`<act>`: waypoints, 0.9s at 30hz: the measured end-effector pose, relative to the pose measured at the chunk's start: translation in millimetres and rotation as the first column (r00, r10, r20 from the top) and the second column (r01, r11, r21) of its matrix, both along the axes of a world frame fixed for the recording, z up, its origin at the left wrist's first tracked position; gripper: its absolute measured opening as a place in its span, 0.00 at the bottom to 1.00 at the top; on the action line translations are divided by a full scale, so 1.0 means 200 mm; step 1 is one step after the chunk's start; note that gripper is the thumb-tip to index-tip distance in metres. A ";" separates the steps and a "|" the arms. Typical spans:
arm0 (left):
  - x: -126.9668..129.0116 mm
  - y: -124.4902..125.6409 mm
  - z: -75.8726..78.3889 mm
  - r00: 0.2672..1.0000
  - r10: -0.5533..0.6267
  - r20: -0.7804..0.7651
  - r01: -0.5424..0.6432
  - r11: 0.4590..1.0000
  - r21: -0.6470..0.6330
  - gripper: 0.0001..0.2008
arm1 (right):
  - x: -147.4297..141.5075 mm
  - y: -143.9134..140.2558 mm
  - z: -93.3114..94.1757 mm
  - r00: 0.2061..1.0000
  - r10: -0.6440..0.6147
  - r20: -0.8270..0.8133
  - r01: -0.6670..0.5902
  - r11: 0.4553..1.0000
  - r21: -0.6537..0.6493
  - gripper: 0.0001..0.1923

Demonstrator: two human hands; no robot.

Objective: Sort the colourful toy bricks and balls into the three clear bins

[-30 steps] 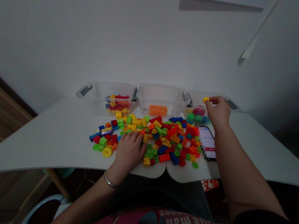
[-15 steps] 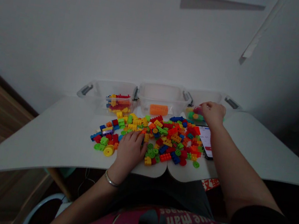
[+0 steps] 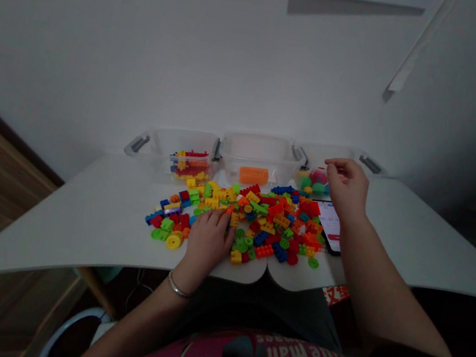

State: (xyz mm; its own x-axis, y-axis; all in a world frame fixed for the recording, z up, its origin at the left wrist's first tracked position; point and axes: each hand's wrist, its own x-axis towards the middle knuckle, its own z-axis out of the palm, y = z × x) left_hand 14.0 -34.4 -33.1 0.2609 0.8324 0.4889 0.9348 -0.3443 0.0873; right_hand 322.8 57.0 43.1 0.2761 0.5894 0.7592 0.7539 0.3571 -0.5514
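My right hand (image 3: 346, 186), loosely open and empty, hovers by the right bin (image 3: 335, 157); my left hand (image 3: 207, 239) rests flat on the bricks (image 3: 258, 223); shirt lettering unreadable.

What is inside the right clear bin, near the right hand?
The right bin holds a few round pieces, green and pink-red. The right hand covers the bin's right part, so anything there stays hidden.

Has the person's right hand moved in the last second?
Yes. The right hand held a yellow piece above the right clear tub; now, without it, it has drawn back toward the phone.
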 end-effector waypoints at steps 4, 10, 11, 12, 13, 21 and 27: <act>0.00 0.00 0.00 1.000 -0.002 -0.002 0.002 1.000 0.011 0.16 | -0.09 -0.13 -0.05 0.960 0.273 0.055 -0.266 0.958 -0.107 0.09; 0.00 0.00 0.01 1.000 -0.004 -0.011 0.004 1.000 0.013 0.16 | -0.17 -0.19 -0.20 0.828 0.393 0.400 -0.267 0.903 -0.336 0.11; 0.00 0.00 0.01 1.000 -0.004 -0.009 0.004 1.000 0.012 0.16 | -0.17 -0.18 -0.22 0.803 0.395 0.446 -0.242 0.901 -0.361 0.13; 0.00 0.00 0.01 1.000 -0.005 -0.007 0.005 1.000 0.011 0.16 | -0.18 -0.18 -0.24 0.785 0.390 0.481 -0.217 0.901 -0.376 0.15; 0.00 0.00 0.01 1.000 -0.006 -0.007 0.006 1.000 0.008 0.16 | -0.18 -0.17 -0.26 0.774 0.381 0.505 -0.194 0.903 -0.383 0.16; 0.01 0.00 0.01 1.000 0.002 0.012 -0.002 1.000 -0.002 0.16 | -0.19 -0.16 -0.31 0.779 0.319 0.539 -0.119 0.920 -0.373 0.20; 0.01 0.00 0.02 1.000 0.004 -0.010 -0.004 1.000 -0.010 0.16 | -0.17 -0.15 -0.32 0.780 0.323 0.536 -0.146 0.926 -0.347 0.17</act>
